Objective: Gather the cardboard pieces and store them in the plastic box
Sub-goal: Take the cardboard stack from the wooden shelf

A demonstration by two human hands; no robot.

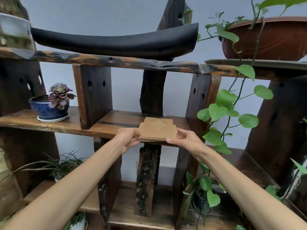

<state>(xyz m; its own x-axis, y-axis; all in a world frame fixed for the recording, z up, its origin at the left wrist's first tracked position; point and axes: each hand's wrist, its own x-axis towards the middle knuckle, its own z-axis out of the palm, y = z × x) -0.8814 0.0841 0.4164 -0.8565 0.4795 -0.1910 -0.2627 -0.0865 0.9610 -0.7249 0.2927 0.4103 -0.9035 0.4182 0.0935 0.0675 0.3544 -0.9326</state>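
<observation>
A stack of brown cardboard pieces [157, 130], with notched edges and a cut-out shape on the top sheet, lies flat on the middle wooden shelf [116, 120] at its front edge. My left hand [128, 137] grips the stack's left side, fingers curled around the edge. My right hand [183, 138] holds its right side, thumb under the front corner and fingers along the edge. No plastic box is in view.
A purple succulent in a blue pot [51, 107] stands on the shelf to the left. A trailing green vine [227, 112] hangs close by on the right, from a brown pot [269, 39] above. A black curved object [116, 42] rests on the upper shelf. Potted plants fill the lower shelves.
</observation>
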